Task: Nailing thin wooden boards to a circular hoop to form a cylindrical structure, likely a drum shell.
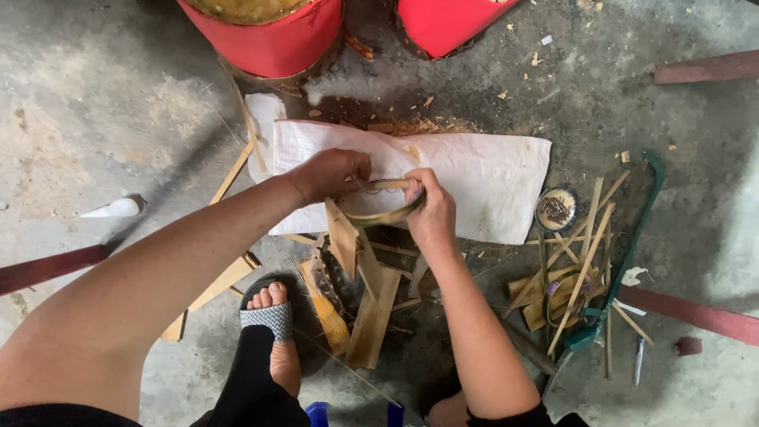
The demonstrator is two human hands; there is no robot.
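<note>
Over the near edge of a white woven sack [490, 178] on the concrete floor [95, 119], left hand [330, 174] and right hand [431, 209] each grasp a thin curved bamboo strip [383, 215], bent into a loop but not visibly fastened.

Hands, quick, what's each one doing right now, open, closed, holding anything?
Left hand: closed, gripping the left side of the bent bamboo strip hoop.
Right hand: closed, pinching the hoop's right side.

Single head view, looking straight down, close over floor [95, 119].
</note>
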